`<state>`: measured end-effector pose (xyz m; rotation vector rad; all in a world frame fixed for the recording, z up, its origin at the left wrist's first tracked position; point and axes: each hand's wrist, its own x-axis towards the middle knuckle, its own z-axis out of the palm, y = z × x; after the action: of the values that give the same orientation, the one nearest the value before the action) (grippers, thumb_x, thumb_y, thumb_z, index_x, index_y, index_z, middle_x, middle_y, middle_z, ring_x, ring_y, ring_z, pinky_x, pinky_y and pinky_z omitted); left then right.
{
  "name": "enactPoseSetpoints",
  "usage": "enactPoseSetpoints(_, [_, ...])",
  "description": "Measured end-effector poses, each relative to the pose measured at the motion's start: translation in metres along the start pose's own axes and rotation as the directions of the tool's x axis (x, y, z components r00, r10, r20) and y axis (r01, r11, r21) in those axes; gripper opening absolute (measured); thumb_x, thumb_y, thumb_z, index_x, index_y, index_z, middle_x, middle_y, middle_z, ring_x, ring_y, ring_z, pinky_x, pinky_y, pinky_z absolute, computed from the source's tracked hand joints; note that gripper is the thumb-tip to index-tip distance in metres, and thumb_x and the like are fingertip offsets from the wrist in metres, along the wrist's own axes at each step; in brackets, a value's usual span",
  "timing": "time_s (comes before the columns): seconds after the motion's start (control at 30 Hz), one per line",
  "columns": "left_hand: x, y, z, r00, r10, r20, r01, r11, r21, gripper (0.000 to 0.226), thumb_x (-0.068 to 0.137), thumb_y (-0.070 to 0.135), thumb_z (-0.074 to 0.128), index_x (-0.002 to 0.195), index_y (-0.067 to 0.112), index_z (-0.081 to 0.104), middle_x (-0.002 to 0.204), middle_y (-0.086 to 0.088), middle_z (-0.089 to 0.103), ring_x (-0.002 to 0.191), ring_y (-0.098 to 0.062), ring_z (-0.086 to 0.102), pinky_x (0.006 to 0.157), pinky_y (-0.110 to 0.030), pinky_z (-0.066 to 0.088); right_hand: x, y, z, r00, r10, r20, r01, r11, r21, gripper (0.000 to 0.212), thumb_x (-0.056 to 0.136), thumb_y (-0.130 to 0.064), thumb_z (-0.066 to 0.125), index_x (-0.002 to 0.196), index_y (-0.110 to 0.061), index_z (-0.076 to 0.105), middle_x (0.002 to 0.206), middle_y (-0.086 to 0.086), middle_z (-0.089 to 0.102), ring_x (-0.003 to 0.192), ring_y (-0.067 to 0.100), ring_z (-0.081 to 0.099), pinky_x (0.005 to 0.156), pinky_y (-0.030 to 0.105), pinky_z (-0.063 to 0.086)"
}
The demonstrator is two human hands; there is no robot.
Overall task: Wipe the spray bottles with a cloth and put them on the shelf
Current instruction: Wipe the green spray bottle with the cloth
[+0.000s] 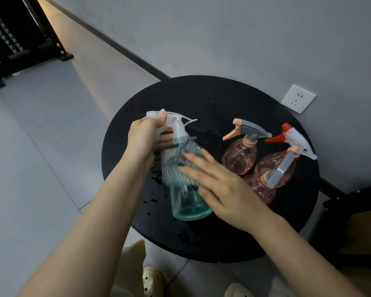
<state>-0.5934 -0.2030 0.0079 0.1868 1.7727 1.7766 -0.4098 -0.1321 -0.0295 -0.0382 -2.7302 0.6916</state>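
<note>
My left hand (147,133) grips the white trigger head of a teal spray bottle (187,202), held tilted above the round black table (201,99). A grey-striped cloth (176,163) is wrapped round the bottle's upper body, and my right hand (219,185) presses it there with straight fingers. On the table's right stand three pink bottles: one with a peach and grey head (239,157), one with a red and white head (272,163), and a nearer one (259,189) partly hidden behind my right hand.
Dark water drops speckle the table around the teal bottle. A black metal shelf frame (19,39) stands on the floor at the top left. A wall socket (298,98) sits behind the table, and a dark stand (351,211) is at the right edge.
</note>
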Motion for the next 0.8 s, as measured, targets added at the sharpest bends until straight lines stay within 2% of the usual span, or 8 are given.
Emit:
enactPoseSetpoints(0.07, [0.002,0.002,-0.003,1.0,-0.006,-0.013,0.005,1.0,-0.018,0.022,0.092,0.024,0.055,0.092,0.003,0.062,0.078,-0.012,0.065,0.06,-0.022,0.065,0.055,-0.027,0.055,-0.011,0.001,0.002,0.991,-0.124,0.046,0.129,0.983,-0.128,0.039,0.094,-0.017,0.043,0.133,-0.016,0.05,0.146,-0.002,0.039,0.141,0.026,0.024,0.112,0.041,0.028])
enactPoseSetpoints(0.17, [0.005,0.003,-0.006,1.0,-0.011,-0.017,0.01,0.999,-0.042,0.021,0.092,0.023,0.055,0.093,0.004,0.062,0.076,-0.011,0.065,0.057,-0.02,0.066,0.053,-0.026,0.053,-0.029,0.005,0.004,0.96,-0.239,0.143,0.265,0.943,-0.203,0.035,0.094,-0.017,0.046,0.128,-0.017,0.053,0.143,-0.001,0.045,0.14,0.026,0.027,0.112,0.043,0.028])
enactPoseSetpoints(0.33, [0.005,0.002,-0.006,1.0,0.003,0.009,-0.003,0.999,-0.035,0.028,0.092,0.023,0.055,0.104,-0.001,0.061,0.087,-0.017,0.065,0.066,-0.026,0.067,0.055,-0.027,0.054,-0.047,0.01,0.008,0.941,-0.276,0.195,0.318,0.919,-0.234,0.037,0.094,-0.016,0.05,0.13,-0.02,0.05,0.143,-0.004,0.045,0.14,0.024,0.028,0.112,0.044,0.03])
enactPoseSetpoints(0.43, [0.004,0.004,-0.002,1.0,0.013,0.012,-0.013,1.0,-0.01,0.023,0.092,0.023,0.056,0.095,0.002,0.062,0.085,-0.016,0.065,0.07,-0.028,0.067,0.06,-0.031,0.057,-0.04,0.01,0.007,0.951,-0.262,0.165,0.297,0.925,-0.239,0.041,0.091,-0.012,0.052,0.132,-0.019,0.046,0.143,-0.002,0.043,0.14,0.025,0.027,0.112,0.041,0.031])
enactPoseSetpoints(0.53, [0.0,0.004,0.004,1.0,0.017,0.024,-0.017,1.0,0.017,0.024,0.091,0.025,0.057,0.089,0.002,0.063,0.081,-0.015,0.065,0.072,-0.029,0.067,0.067,-0.034,0.058,-0.025,0.007,0.005,0.976,-0.196,0.094,0.213,0.951,-0.226,0.04,0.093,-0.012,0.046,0.133,-0.017,0.044,0.143,0.0,0.043,0.14,0.025,0.028,0.11,0.038,0.032])
enactPoseSetpoints(0.7, [-0.006,0.001,0.012,0.999,0.033,0.023,-0.033,0.999,0.03,0.023,0.091,0.025,0.058,0.083,0.004,0.062,0.071,-0.009,0.064,0.055,-0.018,0.065,0.054,-0.026,0.054,-0.001,0.0,0.004,0.999,0.007,-0.035,-0.011,0.994,-0.108,0.044,0.093,-0.015,0.038,0.136,-0.017,0.044,0.149,0.0,0.036,0.142,0.022,0.02,0.107,0.039,0.036])
enactPoseSetpoints(0.8, [-0.005,0.0,0.012,0.999,0.031,0.018,-0.031,0.999,0.024,0.023,0.091,0.025,0.059,0.081,0.005,0.062,0.066,-0.006,0.065,0.051,-0.015,0.065,0.05,-0.023,0.052,0.001,-0.003,0.005,0.999,0.019,-0.04,-0.023,0.995,-0.1,0.043,0.094,-0.016,0.038,0.136,-0.016,0.046,0.149,0.0,0.035,0.143,0.022,0.02,0.108,0.037,0.034])
